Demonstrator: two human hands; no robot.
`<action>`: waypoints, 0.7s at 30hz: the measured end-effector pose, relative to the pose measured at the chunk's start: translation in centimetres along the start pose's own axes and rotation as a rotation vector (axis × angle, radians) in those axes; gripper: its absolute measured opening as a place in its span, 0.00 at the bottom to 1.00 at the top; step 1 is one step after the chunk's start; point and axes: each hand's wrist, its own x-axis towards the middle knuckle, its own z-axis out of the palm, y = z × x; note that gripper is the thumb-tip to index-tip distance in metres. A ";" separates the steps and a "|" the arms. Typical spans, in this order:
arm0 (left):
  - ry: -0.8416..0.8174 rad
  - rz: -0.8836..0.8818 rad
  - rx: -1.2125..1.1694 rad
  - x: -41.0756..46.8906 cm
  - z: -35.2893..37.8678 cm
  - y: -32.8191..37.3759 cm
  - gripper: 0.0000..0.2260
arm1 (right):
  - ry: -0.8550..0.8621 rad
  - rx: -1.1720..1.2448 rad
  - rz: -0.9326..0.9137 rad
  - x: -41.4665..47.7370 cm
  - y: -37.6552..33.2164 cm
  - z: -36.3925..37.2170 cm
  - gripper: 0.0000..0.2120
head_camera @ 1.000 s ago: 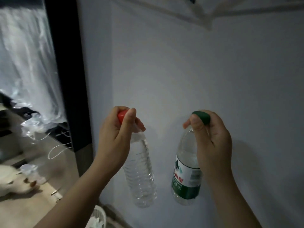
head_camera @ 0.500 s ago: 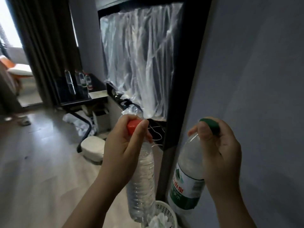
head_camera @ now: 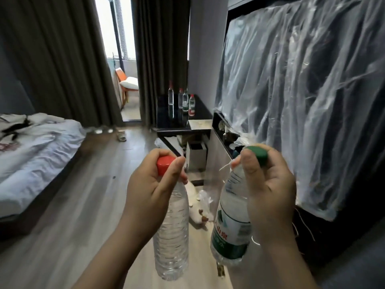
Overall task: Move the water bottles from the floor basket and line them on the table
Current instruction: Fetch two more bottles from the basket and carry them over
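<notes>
My left hand (head_camera: 149, 190) grips the neck of a clear, unlabelled water bottle with a red cap (head_camera: 171, 236), which hangs upright below it. My right hand (head_camera: 268, 188) holds a second bottle with a green cap and a green-and-white label (head_camera: 229, 232) by its neck; it tilts slightly. Far ahead stands a black table (head_camera: 177, 122) with several water bottles (head_camera: 185, 101) lined up on it. The floor basket is out of view.
A bed with white bedding (head_camera: 35, 151) fills the left. Wooden floor (head_camera: 93, 184) runs between the bed and the table. A cabinet draped in clear plastic sheeting (head_camera: 302, 90) lines the right. White items and a plastic bag (head_camera: 200, 207) lie on the floor ahead.
The view has swung left from the bare wall to face the room and the table. Both hands keep the same grip on their bottles.
</notes>
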 end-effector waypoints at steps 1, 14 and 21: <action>0.025 -0.014 -0.001 1.3 -0.3 -0.9 0.15 | -0.018 0.001 0.002 1.2 0.8 1.2 0.15; 0.148 -0.079 -0.020 20.5 -7.9 -17.1 0.14 | -0.096 -0.045 0.061 14.2 12.6 20.9 0.11; 0.082 -0.064 0.037 33.1 -12.7 -25.0 0.14 | -0.018 -0.067 0.079 21.8 17.9 32.0 0.11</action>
